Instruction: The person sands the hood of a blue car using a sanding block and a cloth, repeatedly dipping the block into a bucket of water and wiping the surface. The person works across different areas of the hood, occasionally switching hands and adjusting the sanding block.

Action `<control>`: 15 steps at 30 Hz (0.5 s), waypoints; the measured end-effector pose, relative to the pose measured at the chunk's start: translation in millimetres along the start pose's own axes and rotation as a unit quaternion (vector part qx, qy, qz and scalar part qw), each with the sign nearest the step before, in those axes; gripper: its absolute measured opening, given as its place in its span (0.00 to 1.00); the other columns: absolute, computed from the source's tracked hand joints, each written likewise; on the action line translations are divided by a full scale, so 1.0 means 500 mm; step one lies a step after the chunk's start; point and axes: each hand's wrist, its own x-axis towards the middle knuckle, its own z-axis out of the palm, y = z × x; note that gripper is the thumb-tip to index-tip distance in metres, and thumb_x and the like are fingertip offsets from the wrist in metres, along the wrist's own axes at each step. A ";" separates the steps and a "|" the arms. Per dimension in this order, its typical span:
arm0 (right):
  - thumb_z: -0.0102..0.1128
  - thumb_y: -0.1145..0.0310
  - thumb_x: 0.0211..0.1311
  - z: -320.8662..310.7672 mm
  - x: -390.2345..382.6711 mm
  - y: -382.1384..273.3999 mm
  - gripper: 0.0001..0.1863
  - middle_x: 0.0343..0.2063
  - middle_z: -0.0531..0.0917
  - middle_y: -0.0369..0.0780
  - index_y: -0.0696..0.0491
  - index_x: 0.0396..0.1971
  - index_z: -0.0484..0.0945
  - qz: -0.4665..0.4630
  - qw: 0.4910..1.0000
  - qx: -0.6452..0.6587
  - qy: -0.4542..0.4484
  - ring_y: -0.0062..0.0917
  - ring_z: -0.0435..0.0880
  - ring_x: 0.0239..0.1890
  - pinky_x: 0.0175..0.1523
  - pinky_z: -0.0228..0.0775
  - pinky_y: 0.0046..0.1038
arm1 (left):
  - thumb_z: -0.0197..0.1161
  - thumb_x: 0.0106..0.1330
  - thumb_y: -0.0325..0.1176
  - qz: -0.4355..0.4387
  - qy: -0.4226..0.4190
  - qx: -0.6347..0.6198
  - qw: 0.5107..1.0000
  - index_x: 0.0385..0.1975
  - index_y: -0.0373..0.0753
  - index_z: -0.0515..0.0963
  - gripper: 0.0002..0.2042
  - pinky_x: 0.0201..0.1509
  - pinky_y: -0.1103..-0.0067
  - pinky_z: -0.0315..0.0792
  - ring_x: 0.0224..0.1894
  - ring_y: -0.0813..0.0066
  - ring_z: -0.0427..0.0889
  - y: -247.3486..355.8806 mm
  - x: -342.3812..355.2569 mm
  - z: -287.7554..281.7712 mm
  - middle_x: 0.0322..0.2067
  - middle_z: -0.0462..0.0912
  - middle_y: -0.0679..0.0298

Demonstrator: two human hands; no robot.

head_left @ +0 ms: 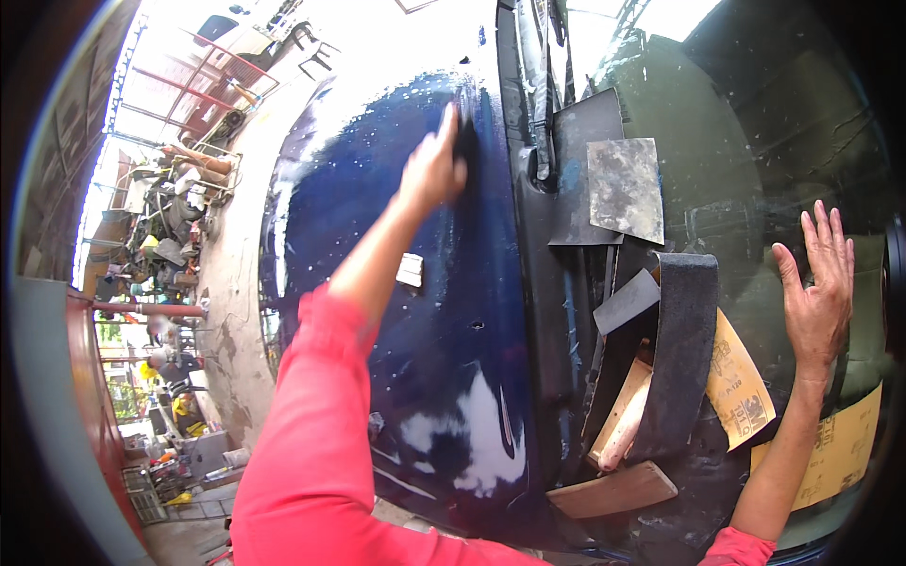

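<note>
My left hand (pixel 434 172) reaches over a dark blue car hood (pixel 377 208), its fingers stretched out towards the far end and slightly blurred. I can make out nothing in it; a dark shadow lies beside the fingertips. To the right, my right hand (pixel 819 292) rests flat on the windshield (pixel 717 170), fingers together and thumb apart. Nearest to it are a tan-backed sandpaper sheet (pixel 739 382) and a dark abrasive strip (pixel 681 349). A small white piece (pixel 410 270) sits on the hood beside my left forearm.
Along the hood's rear edge lie a worn grey sheet (pixel 627 189), a dark sheet (pixel 576 189), a small grey piece (pixel 628 302), a wooden-handled tool (pixel 623 415) and a wooden block (pixel 613 491). A wiper arm (pixel 542 123) stands there. Clutter (pixel 175 226) fills the far left.
</note>
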 end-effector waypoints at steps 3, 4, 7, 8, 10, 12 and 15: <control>0.68 0.49 0.74 0.001 0.003 0.003 0.31 0.74 0.79 0.38 0.52 0.69 0.82 0.004 1.000 0.008 0.000 0.35 0.69 0.81 0.85 0.55 0.45 | 0.63 0.59 0.24 -0.044 -0.085 -0.001 0.995 0.88 0.46 0.44 0.53 0.58 0.46 0.81 0.46 0.25 0.85 0.060 -0.160 -0.041 0.47 0.80 0.32; 0.69 0.50 0.74 0.003 0.002 0.003 0.31 0.74 0.79 0.38 0.52 0.69 0.82 0.008 1.000 0.007 -0.012 0.35 0.69 0.81 0.85 0.55 0.45 | 0.63 0.59 0.23 -0.075 -0.133 0.018 0.988 0.88 0.44 0.44 0.53 0.60 0.47 0.79 0.51 0.26 0.84 0.061 -0.160 -0.039 0.45 0.81 0.33; 0.69 0.50 0.74 0.008 0.003 0.008 0.31 0.74 0.79 0.38 0.51 0.69 0.82 -0.006 1.000 -0.002 0.003 0.35 0.69 0.81 0.85 0.55 0.45 | 0.63 0.68 0.33 -0.041 -0.034 0.052 0.997 0.86 0.44 0.47 0.46 0.59 0.48 0.82 0.49 0.29 0.87 -0.007 0.061 0.008 0.52 0.82 0.29; 0.69 0.50 0.74 0.010 0.003 0.009 0.31 0.74 0.79 0.38 0.51 0.69 0.82 -0.009 1.000 -0.013 0.001 0.35 0.69 0.81 0.85 0.55 0.44 | 0.63 0.69 0.35 -0.070 -0.033 0.063 0.995 0.85 0.44 0.50 0.44 0.60 0.52 0.82 0.54 0.33 0.87 -0.027 0.149 0.027 0.53 0.84 0.32; 0.69 0.50 0.74 0.012 0.002 0.011 0.31 0.74 0.79 0.38 0.51 0.69 0.82 -0.011 1.000 -0.015 0.007 0.34 0.69 0.81 0.85 0.56 0.44 | 0.63 0.70 0.38 -0.119 -0.032 0.071 0.990 0.85 0.44 0.50 0.44 0.63 0.53 0.82 0.61 0.38 0.86 -0.042 0.242 0.047 0.56 0.85 0.35; 0.69 0.49 0.74 0.013 0.002 0.012 0.31 0.74 0.79 0.37 0.51 0.69 0.82 -0.014 1.000 -0.004 0.008 0.34 0.69 0.81 0.85 0.56 0.44 | 0.62 0.70 0.37 -0.144 -0.062 0.070 0.985 0.86 0.44 0.49 0.44 0.65 0.52 0.81 0.59 0.35 0.86 -0.015 0.210 0.043 0.59 0.83 0.33; 0.69 0.48 0.74 0.013 0.003 0.010 0.31 0.74 0.79 0.37 0.50 0.69 0.82 -0.010 1.000 0.004 0.006 0.34 0.69 0.81 0.85 0.56 0.44 | 0.61 0.66 0.31 -0.163 -0.052 0.025 0.985 0.87 0.46 0.44 0.48 0.60 0.49 0.83 0.51 0.29 0.88 0.080 -0.032 -0.003 0.60 0.79 0.28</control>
